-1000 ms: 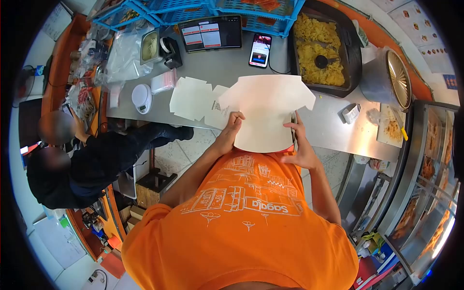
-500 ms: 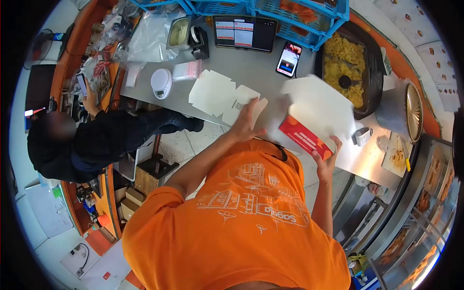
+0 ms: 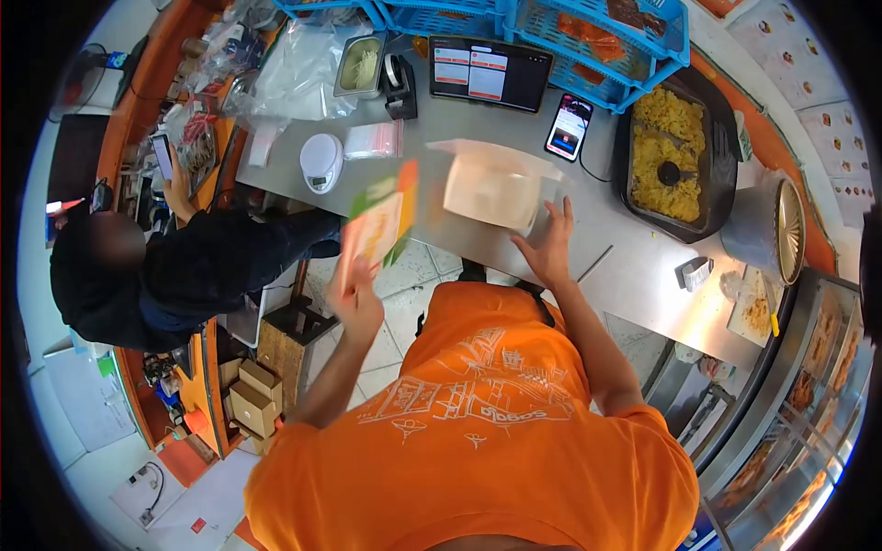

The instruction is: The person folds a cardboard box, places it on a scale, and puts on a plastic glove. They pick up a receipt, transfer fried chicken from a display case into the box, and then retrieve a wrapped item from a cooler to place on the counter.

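Note:
In my left hand (image 3: 356,298) is a flat printed carton (image 3: 375,225), green, orange and white, blurred by motion and held by its lower end. The fingers are closed round it. An open white box (image 3: 491,186) rests on the steel counter (image 3: 634,262) near its front edge, its flaps spread and its inside facing up. Just right of the box, my right hand (image 3: 551,243) has its fingers apart and holds nothing. Whether a fingertip touches the box, I cannot tell.
Behind the box stand a tablet (image 3: 491,72) and a phone (image 3: 569,127). A white scale (image 3: 322,163) lies at the left, a black tray of yellow food (image 3: 667,151) at the right. Another person (image 3: 175,266) is at the far left, holding a phone.
The left hand has moved left and down, now with the printed carton. My right hand has released the red-sided box and moved left. A white box now stands open on the counter.

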`<action>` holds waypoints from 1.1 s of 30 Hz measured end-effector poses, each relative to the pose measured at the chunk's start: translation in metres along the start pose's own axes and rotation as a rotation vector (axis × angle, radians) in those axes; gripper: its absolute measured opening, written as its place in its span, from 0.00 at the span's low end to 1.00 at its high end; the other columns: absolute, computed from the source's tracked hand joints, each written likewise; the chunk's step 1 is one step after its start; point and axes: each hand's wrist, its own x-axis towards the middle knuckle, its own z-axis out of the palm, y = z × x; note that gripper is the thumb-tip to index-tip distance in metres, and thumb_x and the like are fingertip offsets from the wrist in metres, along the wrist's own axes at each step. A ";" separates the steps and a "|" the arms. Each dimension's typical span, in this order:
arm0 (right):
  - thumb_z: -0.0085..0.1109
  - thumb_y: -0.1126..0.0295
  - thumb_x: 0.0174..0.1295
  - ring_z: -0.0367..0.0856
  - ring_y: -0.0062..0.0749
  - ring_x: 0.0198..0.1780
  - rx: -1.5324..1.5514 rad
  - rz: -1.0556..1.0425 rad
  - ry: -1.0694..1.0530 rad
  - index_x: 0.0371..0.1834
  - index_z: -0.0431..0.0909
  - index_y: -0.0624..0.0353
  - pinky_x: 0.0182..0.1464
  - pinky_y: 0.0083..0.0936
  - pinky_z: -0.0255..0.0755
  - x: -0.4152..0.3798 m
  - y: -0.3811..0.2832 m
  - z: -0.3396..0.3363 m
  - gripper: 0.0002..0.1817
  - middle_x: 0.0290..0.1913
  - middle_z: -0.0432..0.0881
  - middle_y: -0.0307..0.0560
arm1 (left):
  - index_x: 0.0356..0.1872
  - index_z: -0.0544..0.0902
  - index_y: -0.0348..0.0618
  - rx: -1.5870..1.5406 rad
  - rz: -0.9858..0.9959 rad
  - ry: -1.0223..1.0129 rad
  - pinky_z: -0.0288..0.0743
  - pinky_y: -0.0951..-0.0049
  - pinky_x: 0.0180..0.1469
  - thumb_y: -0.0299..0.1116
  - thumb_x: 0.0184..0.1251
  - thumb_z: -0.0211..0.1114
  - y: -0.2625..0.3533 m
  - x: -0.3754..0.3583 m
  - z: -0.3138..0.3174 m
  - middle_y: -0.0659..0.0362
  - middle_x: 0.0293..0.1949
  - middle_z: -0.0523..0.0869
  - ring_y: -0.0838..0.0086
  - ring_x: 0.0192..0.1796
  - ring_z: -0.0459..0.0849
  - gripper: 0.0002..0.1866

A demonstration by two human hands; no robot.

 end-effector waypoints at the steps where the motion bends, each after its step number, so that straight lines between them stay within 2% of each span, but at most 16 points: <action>1: 0.79 0.67 0.48 0.60 0.64 0.72 -0.049 -0.039 0.060 0.65 0.64 0.59 0.71 0.48 0.61 -0.001 -0.003 -0.002 0.42 0.74 0.55 0.68 | 0.50 0.84 0.30 -0.152 0.199 0.140 0.82 0.73 0.48 0.35 0.79 0.54 0.024 -0.002 0.008 0.45 0.52 0.87 0.68 0.45 0.89 0.17; 3: 0.75 0.54 0.54 0.65 0.57 0.71 0.067 -0.033 0.015 0.71 0.60 0.58 0.70 0.45 0.64 0.002 -0.005 -0.028 0.46 0.73 0.60 0.63 | 0.47 0.85 0.34 0.155 0.866 -0.223 0.75 0.50 0.62 0.38 0.76 0.57 0.054 0.008 0.019 0.47 0.56 0.85 0.49 0.59 0.84 0.17; 5: 0.69 0.41 0.57 0.68 0.47 0.69 1.705 0.512 -0.528 0.78 0.52 0.58 0.69 0.42 0.65 0.023 -0.058 -0.089 0.53 0.71 0.64 0.59 | 0.53 0.86 0.51 0.396 0.874 -0.567 0.60 0.47 0.73 0.44 0.71 0.57 0.063 -0.009 0.052 0.59 0.60 0.84 0.56 0.69 0.75 0.17; 6: 0.62 0.31 0.56 0.71 0.39 0.67 1.668 0.323 -0.601 0.81 0.43 0.58 0.66 0.36 0.69 0.034 -0.067 -0.107 0.61 0.72 0.65 0.57 | 0.56 0.85 0.56 0.422 0.932 -0.704 0.55 0.51 0.76 0.43 0.70 0.58 0.062 -0.011 0.074 0.62 0.64 0.82 0.56 0.72 0.72 0.17; 10: 0.67 0.58 0.65 0.82 0.29 0.52 0.699 0.310 -0.371 0.68 0.71 0.60 0.48 0.29 0.79 0.061 -0.073 -0.173 0.31 0.49 0.85 0.48 | 0.68 0.74 0.54 0.544 1.227 -1.001 0.51 0.53 0.78 0.43 0.68 0.62 0.046 0.006 0.150 0.59 0.77 0.61 0.59 0.77 0.62 0.27; 12: 0.66 0.75 0.61 0.83 0.28 0.46 -0.068 0.273 -0.164 0.53 0.83 0.57 0.43 0.29 0.79 0.051 -0.096 -0.197 0.16 0.38 0.86 0.41 | 0.72 0.65 0.50 0.039 0.677 -1.159 0.58 0.56 0.75 0.36 0.66 0.67 0.058 0.014 0.171 0.54 0.77 0.60 0.64 0.76 0.63 0.33; 13: 0.66 0.75 0.61 0.83 0.28 0.46 -0.072 0.270 -0.152 0.53 0.83 0.57 0.43 0.29 0.79 0.042 -0.096 -0.199 0.16 0.38 0.86 0.41 | 0.73 0.62 0.48 -0.131 0.493 -1.181 0.61 0.57 0.74 0.34 0.65 0.68 0.065 0.017 0.183 0.52 0.76 0.59 0.66 0.76 0.63 0.36; 15: 0.66 0.77 0.53 0.83 0.30 0.44 -0.481 -0.444 0.065 0.48 0.86 0.54 0.41 0.29 0.79 0.018 -0.092 -0.195 0.17 0.39 0.86 0.40 | 0.72 0.60 0.41 -0.878 -0.131 -0.770 0.73 0.65 0.65 0.31 0.64 0.72 0.078 0.019 0.207 0.50 0.68 0.71 0.70 0.67 0.74 0.39; 16: 0.65 0.78 0.47 0.83 0.35 0.43 -0.548 -0.462 0.125 0.46 0.87 0.54 0.41 0.28 0.78 0.007 -0.096 -0.191 0.19 0.39 0.86 0.39 | 0.72 0.60 0.41 -0.873 -0.133 -0.783 0.73 0.65 0.65 0.31 0.64 0.72 0.084 0.021 0.211 0.50 0.68 0.71 0.70 0.67 0.74 0.39; 19: 0.65 0.80 0.49 0.83 0.38 0.40 -0.446 -0.424 0.276 0.46 0.87 0.55 0.40 0.28 0.79 -0.005 -0.075 -0.189 0.18 0.42 0.86 0.42 | 0.68 0.64 0.40 -0.463 -0.116 -0.795 0.80 0.71 0.54 0.30 0.66 0.70 0.091 0.022 0.225 0.55 0.57 0.81 0.74 0.56 0.82 0.33; 23: 0.60 0.81 0.61 0.83 0.26 0.39 0.185 0.180 0.189 0.50 0.86 0.61 0.40 0.21 0.76 -0.026 -0.092 -0.193 0.14 0.40 0.85 0.44 | 0.61 0.73 0.41 -0.945 -0.425 -0.888 0.83 0.69 0.53 0.28 0.69 0.67 0.085 0.017 0.238 0.58 0.52 0.83 0.70 0.53 0.85 0.21; 25: 0.58 0.79 0.66 0.82 0.20 0.43 0.268 0.167 0.145 0.55 0.83 0.64 0.42 0.18 0.75 -0.030 -0.075 -0.184 0.15 0.42 0.85 0.43 | 0.60 0.74 0.41 -1.327 -0.740 -0.918 0.83 0.68 0.53 0.28 0.69 0.67 0.078 0.010 0.244 0.57 0.54 0.83 0.69 0.55 0.84 0.20; 27: 0.59 0.78 0.65 0.82 0.22 0.46 0.943 0.474 0.155 0.59 0.80 0.66 0.47 0.18 0.75 -0.028 -0.066 -0.178 0.18 0.49 0.84 0.46 | 0.56 0.77 0.39 -1.288 -0.705 -0.902 0.82 0.72 0.52 0.30 0.68 0.69 0.073 0.010 0.247 0.59 0.49 0.85 0.73 0.52 0.85 0.18; 29: 0.60 0.78 0.63 0.83 0.29 0.49 0.843 0.371 0.158 0.62 0.77 0.67 0.51 0.22 0.75 -0.018 -0.069 -0.185 0.22 0.55 0.83 0.51 | 0.51 0.81 0.36 -0.732 -0.052 -0.887 0.80 0.76 0.50 0.30 0.66 0.71 0.083 0.022 0.243 0.60 0.44 0.87 0.77 0.47 0.86 0.15; 31: 0.64 0.78 0.59 0.83 0.37 0.50 0.135 -0.157 0.303 0.62 0.78 0.64 0.54 0.27 0.76 -0.007 -0.080 -0.196 0.24 0.60 0.81 0.54 | 0.46 0.84 0.35 -0.734 -0.034 -0.800 0.79 0.78 0.48 0.30 0.66 0.72 0.095 0.024 0.233 0.61 0.41 0.88 0.81 0.43 0.85 0.12; 33: 0.67 0.78 0.56 0.83 0.43 0.51 0.026 -0.228 0.305 0.60 0.80 0.62 0.54 0.31 0.77 0.002 -0.091 -0.193 0.25 0.58 0.82 0.55 | 0.47 0.84 0.34 -0.587 0.004 -0.943 0.80 0.78 0.48 0.29 0.65 0.72 0.100 0.028 0.221 0.59 0.42 0.88 0.80 0.43 0.85 0.13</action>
